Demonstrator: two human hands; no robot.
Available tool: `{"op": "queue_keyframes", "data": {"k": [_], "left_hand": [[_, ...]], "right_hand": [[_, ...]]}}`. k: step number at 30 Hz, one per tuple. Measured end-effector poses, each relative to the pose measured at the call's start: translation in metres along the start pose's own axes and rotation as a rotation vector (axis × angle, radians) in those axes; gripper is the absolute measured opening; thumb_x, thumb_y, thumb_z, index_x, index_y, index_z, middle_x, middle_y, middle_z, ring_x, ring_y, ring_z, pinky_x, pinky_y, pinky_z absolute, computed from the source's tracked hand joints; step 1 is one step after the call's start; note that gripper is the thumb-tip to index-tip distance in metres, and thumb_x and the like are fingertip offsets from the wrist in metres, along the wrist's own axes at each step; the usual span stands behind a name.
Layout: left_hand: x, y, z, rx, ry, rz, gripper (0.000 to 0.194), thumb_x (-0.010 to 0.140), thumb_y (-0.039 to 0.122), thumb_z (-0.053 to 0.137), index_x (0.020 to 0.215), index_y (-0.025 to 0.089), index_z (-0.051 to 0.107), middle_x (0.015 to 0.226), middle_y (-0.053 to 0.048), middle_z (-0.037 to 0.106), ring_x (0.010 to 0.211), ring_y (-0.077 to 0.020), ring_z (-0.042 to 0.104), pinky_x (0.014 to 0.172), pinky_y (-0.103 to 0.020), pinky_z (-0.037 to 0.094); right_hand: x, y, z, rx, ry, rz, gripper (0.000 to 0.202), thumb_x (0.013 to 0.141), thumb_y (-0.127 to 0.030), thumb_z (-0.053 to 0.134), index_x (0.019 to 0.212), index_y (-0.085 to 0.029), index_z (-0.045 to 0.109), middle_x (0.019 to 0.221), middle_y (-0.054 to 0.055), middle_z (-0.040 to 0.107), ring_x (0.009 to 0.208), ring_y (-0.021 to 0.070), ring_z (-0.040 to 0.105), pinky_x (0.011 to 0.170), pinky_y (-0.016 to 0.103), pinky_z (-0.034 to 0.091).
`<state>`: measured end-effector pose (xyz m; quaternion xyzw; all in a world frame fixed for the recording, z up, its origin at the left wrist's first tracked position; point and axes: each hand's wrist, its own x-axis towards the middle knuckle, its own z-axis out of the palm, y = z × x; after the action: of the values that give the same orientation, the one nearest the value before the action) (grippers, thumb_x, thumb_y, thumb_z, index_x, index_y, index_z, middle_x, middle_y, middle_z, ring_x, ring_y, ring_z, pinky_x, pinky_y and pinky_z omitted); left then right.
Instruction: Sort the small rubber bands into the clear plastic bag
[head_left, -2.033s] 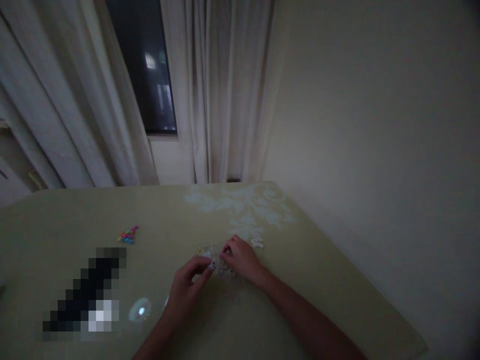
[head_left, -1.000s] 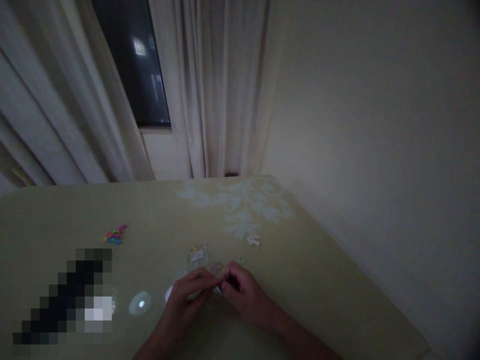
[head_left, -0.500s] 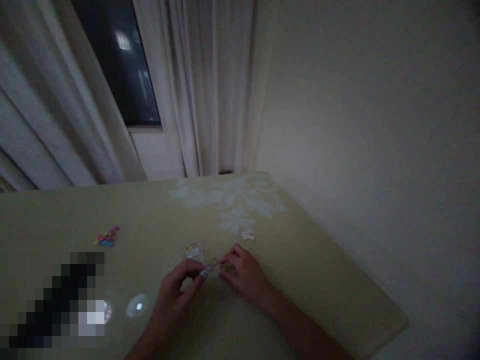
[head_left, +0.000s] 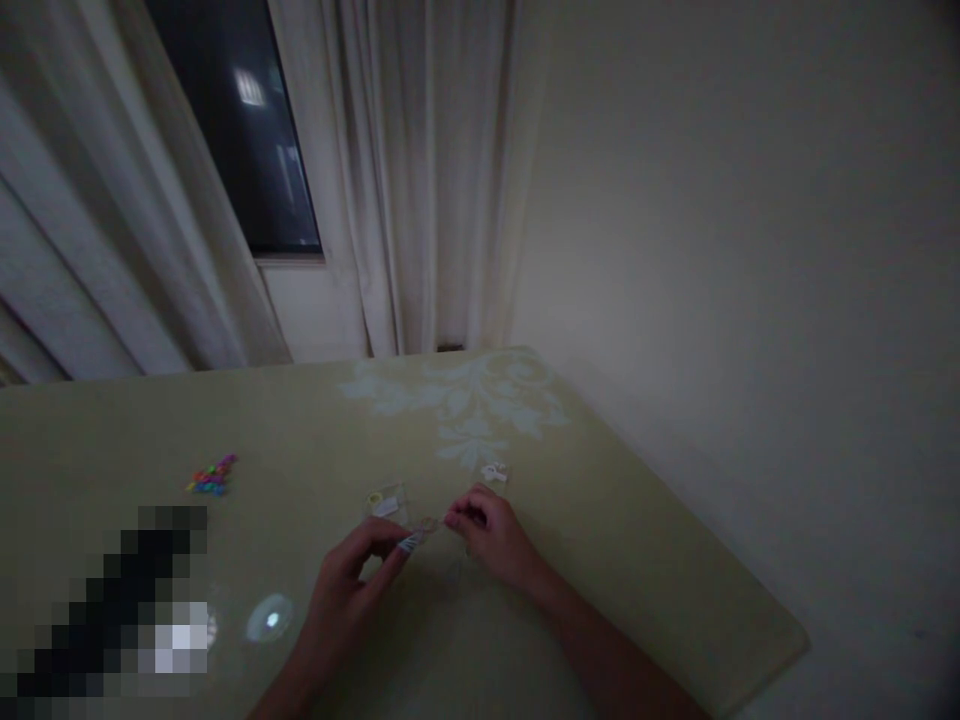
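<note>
My left hand [head_left: 352, 575] is closed in a pinch on a small white striped piece [head_left: 409, 542]. A thin, pale brownish loop [head_left: 428, 524] sticks out from it to the right. My right hand [head_left: 491, 530] is also closed, thumb and fingertip pressed together at the right end of this loop. Whatever lies between those fingertips is too small to make out. Just behind my left fingers lies a clear packet [head_left: 397, 492] with a yellow ring [head_left: 375, 497] and a white label [head_left: 385, 507]. Small white pieces [head_left: 493, 471] lie beyond my right hand.
A heap of small multicoloured pieces [head_left: 212, 476] lies on the left of the table [head_left: 622, 560]. A dark, blurred-out object [head_left: 112, 600] is at the lower left. Curtains [head_left: 405, 180] hang behind the table, and a wall [head_left: 712, 250] runs along its right side.
My right thumb and fingers have closed into a pinch and shifted slightly up and right. My left hand keeps its hold on the striped piece, almost still.
</note>
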<state>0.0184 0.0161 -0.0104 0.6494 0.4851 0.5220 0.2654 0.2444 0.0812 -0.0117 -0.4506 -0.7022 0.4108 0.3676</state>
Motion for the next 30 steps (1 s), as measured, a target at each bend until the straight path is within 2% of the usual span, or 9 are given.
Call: {"op": "queue_keyframes", "data": {"k": [3,8,10,13,18,23,27,30], "left_hand": [[0.001,0.0,0.0,0.005,0.0,0.023,0.022,0.094,0.041,0.07,0.094,0.022,0.081,0.088,-0.007,0.08,0.081,-0.0217,0.075,0.073,-0.028,0.059],[0.002,-0.002,-0.001,-0.006,-0.006,0.053,0.017,0.092,0.035,0.071,0.098,0.026,0.084,0.093,-0.006,0.083,0.084,-0.0221,0.078,0.074,-0.027,0.061],[0.001,-0.002,-0.001,0.006,-0.011,0.023,0.017,0.091,0.036,0.072,0.097,0.025,0.084,0.092,-0.006,0.083,0.082,-0.0223,0.078,0.073,-0.027,0.061],[-0.001,-0.001,-0.001,0.024,-0.042,-0.025,0.019,0.092,0.038,0.071,0.097,0.024,0.083,0.092,-0.006,0.083,0.083,-0.0228,0.078,0.075,-0.029,0.061],[-0.001,0.003,-0.001,0.031,-0.029,-0.027,0.024,0.093,0.043,0.069,0.102,0.025,0.084,0.097,-0.007,0.084,0.086,-0.0243,0.079,0.076,-0.03,0.062],[-0.001,0.002,-0.002,0.047,-0.025,-0.026,0.02,0.092,0.038,0.071,0.103,0.029,0.084,0.098,-0.006,0.085,0.088,-0.0238,0.08,0.078,-0.028,0.063],[-0.002,-0.003,-0.002,0.056,-0.023,-0.022,0.017,0.089,0.038,0.074,0.096,0.027,0.085,0.091,-0.005,0.084,0.082,-0.0237,0.08,0.072,-0.027,0.062],[-0.002,-0.006,-0.001,0.02,-0.075,0.023,0.015,0.089,0.035,0.074,0.095,0.028,0.085,0.089,-0.006,0.083,0.081,-0.0232,0.079,0.073,-0.027,0.062]], "right_hand": [[0.001,-0.001,0.001,0.082,-0.011,0.032,0.022,0.094,-0.037,0.074,0.085,-0.017,0.07,0.079,0.0,0.058,0.072,0.0145,0.053,0.067,0.026,0.043],[-0.001,-0.004,0.002,-0.126,0.048,-0.027,0.006,0.092,-0.022,0.076,0.088,-0.017,0.074,0.089,0.002,0.062,0.081,0.0149,0.059,0.077,0.027,0.046],[-0.003,-0.006,0.001,-0.243,-0.028,-0.053,0.004,0.09,-0.018,0.077,0.094,-0.018,0.076,0.096,0.003,0.063,0.088,0.0163,0.061,0.083,0.028,0.046],[-0.005,-0.01,-0.005,-0.36,-0.124,-0.101,0.019,0.086,-0.018,0.083,0.103,-0.019,0.078,0.103,0.004,0.065,0.098,0.0192,0.062,0.09,0.031,0.046],[-0.01,-0.017,-0.018,-0.335,-0.228,-0.126,0.008,0.084,-0.018,0.084,0.089,-0.022,0.079,0.098,0.002,0.064,0.093,0.017,0.064,0.084,0.027,0.047],[-0.014,-0.015,-0.012,-0.518,-0.334,-0.143,0.004,0.084,-0.017,0.078,0.086,-0.019,0.077,0.094,0.004,0.064,0.091,0.0192,0.061,0.08,0.028,0.044],[-0.016,-0.014,-0.007,-0.603,-0.317,-0.198,0.009,0.082,-0.021,0.077,0.086,-0.017,0.07,0.094,0.005,0.061,0.092,0.0217,0.057,0.082,0.032,0.044],[-0.015,-0.018,-0.006,-0.413,-0.253,-0.184,0.007,0.083,-0.015,0.072,0.088,-0.017,0.067,0.097,0.003,0.058,0.092,0.0185,0.057,0.082,0.028,0.044]]}}
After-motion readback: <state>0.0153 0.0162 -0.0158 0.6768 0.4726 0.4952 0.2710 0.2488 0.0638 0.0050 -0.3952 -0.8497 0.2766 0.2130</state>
